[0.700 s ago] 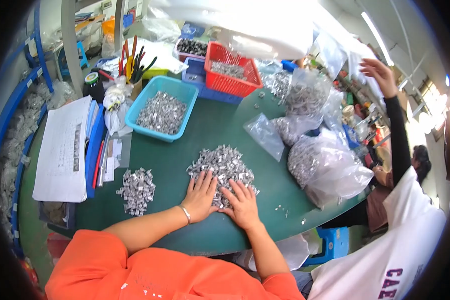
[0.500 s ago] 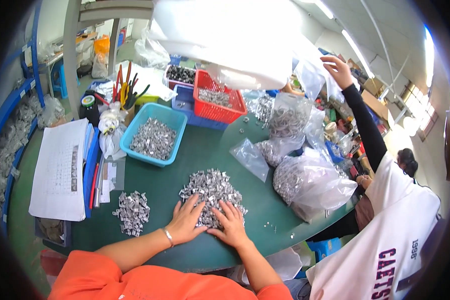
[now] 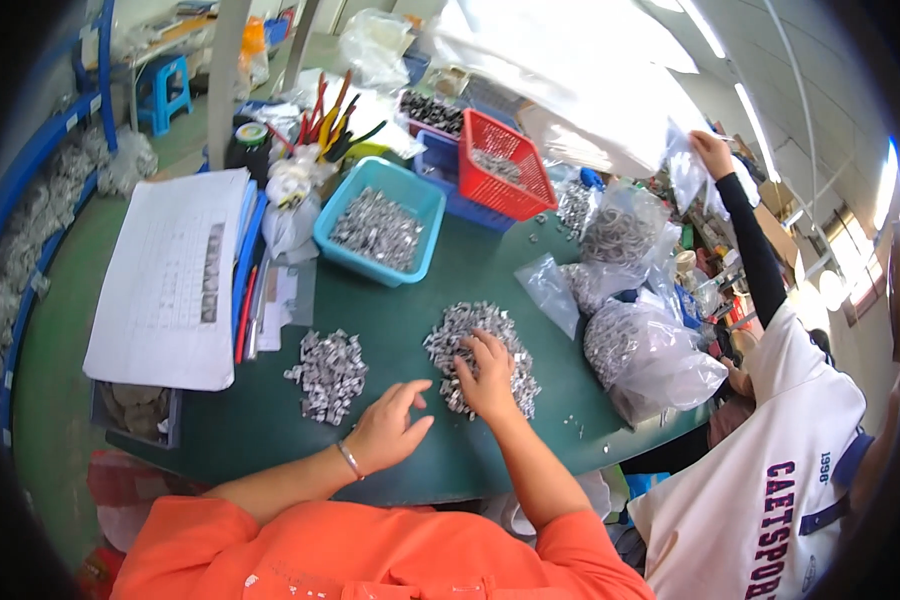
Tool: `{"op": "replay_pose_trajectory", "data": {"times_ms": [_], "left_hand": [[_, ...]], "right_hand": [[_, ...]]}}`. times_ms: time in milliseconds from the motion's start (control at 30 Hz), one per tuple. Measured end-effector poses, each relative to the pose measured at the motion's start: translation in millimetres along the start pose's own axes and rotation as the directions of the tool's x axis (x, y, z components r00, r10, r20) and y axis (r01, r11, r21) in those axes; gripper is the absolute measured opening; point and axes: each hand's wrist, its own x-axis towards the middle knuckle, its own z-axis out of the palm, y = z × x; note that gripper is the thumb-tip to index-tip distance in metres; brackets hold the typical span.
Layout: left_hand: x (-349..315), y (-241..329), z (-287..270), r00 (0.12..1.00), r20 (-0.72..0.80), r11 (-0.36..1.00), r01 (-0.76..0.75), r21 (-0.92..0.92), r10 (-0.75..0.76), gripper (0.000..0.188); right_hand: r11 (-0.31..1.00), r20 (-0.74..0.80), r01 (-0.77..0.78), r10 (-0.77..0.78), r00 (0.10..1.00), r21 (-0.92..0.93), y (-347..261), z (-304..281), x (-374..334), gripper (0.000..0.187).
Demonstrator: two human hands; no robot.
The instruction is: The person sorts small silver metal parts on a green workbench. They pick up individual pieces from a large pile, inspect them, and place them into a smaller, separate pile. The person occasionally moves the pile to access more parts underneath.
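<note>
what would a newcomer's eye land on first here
Probably the glaring white shape across the top, too washed-out to identify. Next, the larger pile of small grey parts on the green table, with the wearer's right hand on it and left hand beside it. Beyond are a turquoise basin and, to its right, a red basket.

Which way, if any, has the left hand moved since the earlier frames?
Yes. Judged against the teal bin, the left hand has shifted left and down the view, off the large gray pile.
</note>
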Motion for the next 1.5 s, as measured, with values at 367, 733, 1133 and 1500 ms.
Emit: {"op": "replay_pose_trajectory", "data": {"times_ms": [367, 733, 1133, 1500], "left_hand": [[-33, -20, -50, 0.914, -0.392, 0.99, -0.132, -0.046, 0.104, 0.034], [-32, -54, -70, 0.822, -0.569, 0.998, 0.029, 0.062, 0.012, 0.054], [-29, -51, -70, 0.916, -0.392, 0.935, 0.206, 0.288, -0.081, 0.054], [-28, -56, -68, 0.925, -0.381, 0.928, 0.137, 0.346, 0.006, 0.034]], "right_hand": [[0.909, 0.143, 0.163, -0.116, 0.983, -0.382, 1, 27, -13, 0.037], [0.972, 0.208, 0.081, -0.034, 0.978, -0.222, -37, 19, -9, 0.049], [0.851, 0.181, 0.34, -0.437, 0.881, 0.4, -126, 98, 30, 0.071], [0.717, -0.038, 0.322, -0.381, 0.924, 0.618, -123, 91, 3, 0.027]]}}
